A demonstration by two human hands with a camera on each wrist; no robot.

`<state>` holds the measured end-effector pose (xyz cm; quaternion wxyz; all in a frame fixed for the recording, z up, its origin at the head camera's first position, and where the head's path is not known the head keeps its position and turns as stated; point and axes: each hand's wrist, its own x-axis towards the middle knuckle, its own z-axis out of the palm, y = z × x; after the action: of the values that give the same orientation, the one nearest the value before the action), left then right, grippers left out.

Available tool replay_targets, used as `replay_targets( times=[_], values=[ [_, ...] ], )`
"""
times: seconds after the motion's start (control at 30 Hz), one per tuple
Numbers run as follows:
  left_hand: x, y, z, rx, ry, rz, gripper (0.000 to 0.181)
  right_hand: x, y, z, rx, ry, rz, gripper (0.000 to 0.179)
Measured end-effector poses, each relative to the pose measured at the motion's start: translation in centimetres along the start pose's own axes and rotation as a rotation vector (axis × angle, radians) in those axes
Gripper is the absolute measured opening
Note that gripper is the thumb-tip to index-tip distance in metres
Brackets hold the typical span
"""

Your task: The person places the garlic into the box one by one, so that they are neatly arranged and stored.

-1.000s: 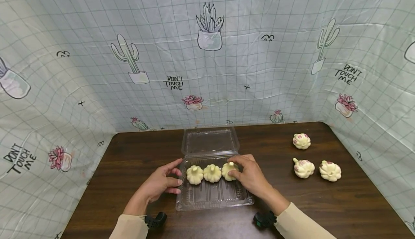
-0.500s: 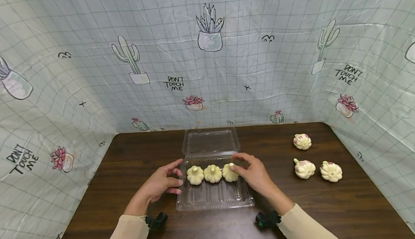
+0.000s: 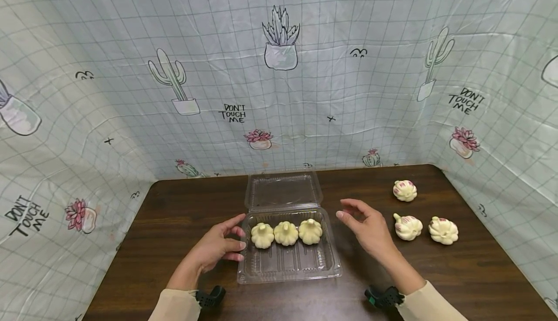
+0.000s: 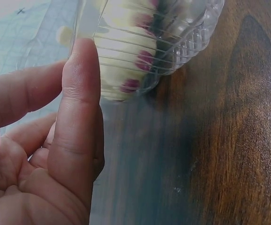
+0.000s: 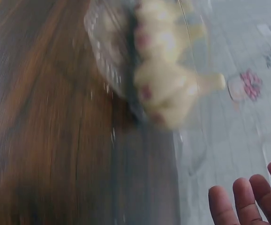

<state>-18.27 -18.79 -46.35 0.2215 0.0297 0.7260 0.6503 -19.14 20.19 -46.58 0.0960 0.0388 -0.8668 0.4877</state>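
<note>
A clear plastic clamshell container (image 3: pixel 287 263) lies with its lid raised back. Inside, three garlic bulbs stand in a row: a left bulb (image 3: pixel 262 235), a middle bulb (image 3: pixel 286 234) and a right bulb (image 3: pixel 310 232). At the container's left side, my left hand (image 3: pixel 212 247) rests its fingertips against the wall; in the left wrist view a straight finger (image 4: pixel 79 93) meets the clear plastic. My right hand (image 3: pixel 368 226) hovers to the right of the container, fingers spread and holding nothing. The right wrist view shows its fingertips (image 5: pixel 243 192) apart from the blurred bulbs (image 5: pixel 168 89).
Three more garlic bulbs with purple marks lie at the right of the wooden table (image 3: pixel 187 205): a far bulb (image 3: pixel 405 191), a near bulb (image 3: pixel 408 227) and a rightmost bulb (image 3: pixel 443 230). The open lid (image 3: pixel 283 190) reaches toward the patterned curtain (image 3: pixel 305 93) behind.
My right hand has let go of the right-hand garlic bulb in the container and moved away to the right. The left hand has stayed at the container's left side.
</note>
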Motion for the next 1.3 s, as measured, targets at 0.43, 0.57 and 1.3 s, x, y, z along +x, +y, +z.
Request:
replay_targets(
  times=[0.43, 0.57, 1.3],
  values=[
    [-0.1, -0.1, 0.0, -0.002, 0.007, 0.004, 0.083, -1.7, 2.6, -5.7, -0.055, 0.087, 0.073, 0.042],
    [-0.1, -0.2, 0.0, -0.003, 0.006, 0.009, 0.082, -2.4, 3.3, -7.4, -0.073, 0.137, 0.109, 0.046],
    [-0.2, -0.1, 0.0, -0.011, -0.011, 0.012, 0.082, -3.4, 6.3, -10.3, -0.28, 0.109, 0.243, 0.07]
  ],
)
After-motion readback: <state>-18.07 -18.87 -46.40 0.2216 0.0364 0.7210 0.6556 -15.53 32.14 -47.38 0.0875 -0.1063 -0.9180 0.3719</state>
